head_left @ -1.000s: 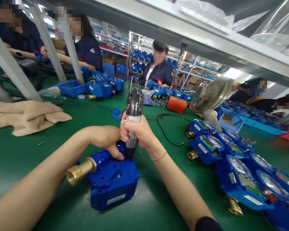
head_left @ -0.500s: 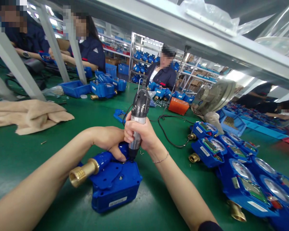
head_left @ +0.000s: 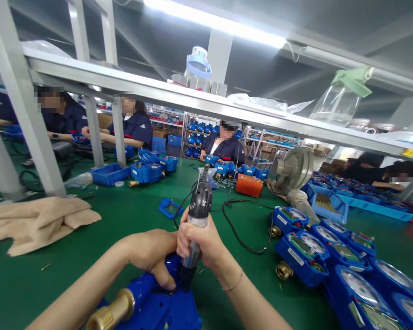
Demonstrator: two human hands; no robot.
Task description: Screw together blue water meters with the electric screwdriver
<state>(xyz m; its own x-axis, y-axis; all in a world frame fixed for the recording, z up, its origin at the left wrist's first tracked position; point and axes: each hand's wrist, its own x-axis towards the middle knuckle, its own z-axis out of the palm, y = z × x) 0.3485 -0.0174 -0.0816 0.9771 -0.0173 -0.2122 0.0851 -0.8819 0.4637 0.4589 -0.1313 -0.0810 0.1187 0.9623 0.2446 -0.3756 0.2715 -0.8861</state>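
Observation:
My right hand (head_left: 203,240) is wrapped round an electric screwdriver (head_left: 200,199), held upright with its tip pointing down. The tip meets the top of a blue water meter (head_left: 174,308) near its far edge. Bent over the meter's pipe is my left hand (head_left: 158,259), its thumb pressed on the blue body and its other fingers hidden behind. A threaded brass end (head_left: 115,308) sticks out of the pipe toward the lower left. The bottom of the meter is cut off by the picture's edge.
Several opened blue meters (head_left: 301,256) stand at the right. A black cable (head_left: 239,238) loops across the green table. Further back are a fan (head_left: 296,169), an orange box (head_left: 249,184) and a blue tray (head_left: 110,175). A beige cloth (head_left: 44,220) lies left; co-workers sit beyond.
The camera has tilted up, so the hands, screwdriver and meter appear lower and more of the overhead shelf shows. Both hands keep their holds, with the screwdriver still on the meter.

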